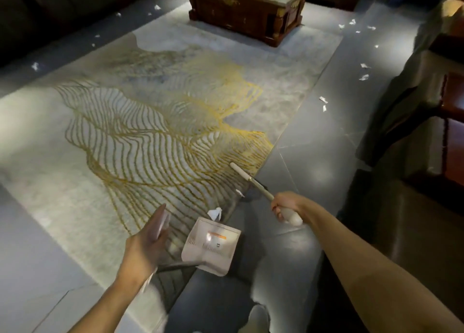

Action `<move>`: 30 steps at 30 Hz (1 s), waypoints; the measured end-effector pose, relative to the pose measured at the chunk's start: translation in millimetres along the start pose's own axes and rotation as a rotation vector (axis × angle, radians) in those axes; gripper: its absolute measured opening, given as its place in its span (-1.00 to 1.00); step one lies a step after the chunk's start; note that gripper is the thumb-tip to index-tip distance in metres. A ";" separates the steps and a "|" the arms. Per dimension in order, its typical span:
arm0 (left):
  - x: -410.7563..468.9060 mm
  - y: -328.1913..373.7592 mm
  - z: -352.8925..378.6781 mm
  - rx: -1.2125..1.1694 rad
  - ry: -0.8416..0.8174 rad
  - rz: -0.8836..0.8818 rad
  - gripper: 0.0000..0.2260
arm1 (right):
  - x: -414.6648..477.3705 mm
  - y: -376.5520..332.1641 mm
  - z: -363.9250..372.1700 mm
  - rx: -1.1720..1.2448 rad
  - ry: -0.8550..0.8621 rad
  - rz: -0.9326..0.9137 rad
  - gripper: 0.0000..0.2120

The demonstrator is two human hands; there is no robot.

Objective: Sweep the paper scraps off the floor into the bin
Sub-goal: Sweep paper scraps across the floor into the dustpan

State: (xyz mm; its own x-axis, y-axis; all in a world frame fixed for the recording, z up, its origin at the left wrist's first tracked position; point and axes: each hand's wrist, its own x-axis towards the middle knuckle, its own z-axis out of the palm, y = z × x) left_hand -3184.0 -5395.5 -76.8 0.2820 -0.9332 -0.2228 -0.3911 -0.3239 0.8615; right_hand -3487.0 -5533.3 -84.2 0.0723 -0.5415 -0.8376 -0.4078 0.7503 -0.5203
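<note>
Head view: the right hand [283, 207] grips the broom handle [242, 173]. The left hand [150, 234] is blurred against a pale handle, and I cannot tell its finger curl. The dustpan [211, 247] is at the rug [125, 131] edge, with a paper scrap [215, 213] just beyond its mouth. Other scraps [364, 77] dot the floor [313, 121].

The rug [125, 131] lies open across the middle. A wooden coffee table [247, 11] blocks its far end, and a dark sofa [37, 18] walls the far left. On the right, a tiled floor strip [326, 136] runs between the rug's edge and draped furniture [411, 86], dotted only with paper scraps [364, 77]. Close in, the dustpan [211, 247] and slanting broom handle [253, 182] crowd the rug's edge.
</note>
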 end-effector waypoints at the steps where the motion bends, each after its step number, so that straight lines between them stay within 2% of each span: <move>1: 2.2 0.2 -6.4 -0.006 0.012 -0.015 -0.52 | 9.5 -3.3 2.5 0.016 0.002 -0.003 -0.77; 5: 27.2 -13.1 -32.2 0.090 0.024 -0.045 -0.49 | 41.1 3.1 19.5 -0.008 -0.013 0.006 -0.75; 7: 42.3 -23.7 -39.5 0.119 -0.045 -0.053 -0.50 | 52.1 12.8 31.3 -0.099 -0.032 -0.012 -0.74; 10: 67.4 -32.6 -49.1 0.150 -0.067 -0.050 -0.49 | 55.2 27.7 51.6 -0.159 -0.089 -0.030 -0.83; 12: 86.1 -32.4 -60.8 0.171 -0.084 -0.058 -0.52 | 44.0 36.1 69.2 -0.085 -0.126 0.023 -0.90; 15: 105.1 -29.0 -79.5 0.216 -0.095 -0.043 -0.55 | 14.2 38.5 101.4 -0.031 -0.184 0.081 -0.83; 19: 120.7 -24.3 -94.4 0.235 -0.090 -0.019 -0.55 | -31.4 23.9 152.0 -0.195 -0.313 0.092 -0.82; 21: 125.7 -26.0 -100.3 0.200 -0.104 -0.023 -0.55 | -37.7 18.0 170.6 -0.208 -0.383 0.177 -0.83; 25: 121.1 -29.9 -109.7 0.160 -0.115 0.006 -0.56 | -50.3 -5.3 167.8 -0.078 -0.545 0.387 -0.73; 28: 111.5 -34.5 -115.9 0.137 -0.105 0.006 -0.57 | -70.8 -20.5 153.9 -0.083 -0.555 0.387 -0.72; 30: 104.2 -38.1 -117.5 0.139 -0.100 0.010 -0.58 | -79.6 -22.4 150.1 -0.101 -0.501 0.336 -0.71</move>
State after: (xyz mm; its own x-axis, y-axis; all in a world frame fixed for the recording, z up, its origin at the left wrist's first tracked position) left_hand -3036.7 -5462.1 -79.3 0.1916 -0.9450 -0.2650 -0.5126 -0.3266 0.7941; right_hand -3347.0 -5450.0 -30.9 0.3337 -0.0187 -0.9425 -0.5653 0.7961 -0.2160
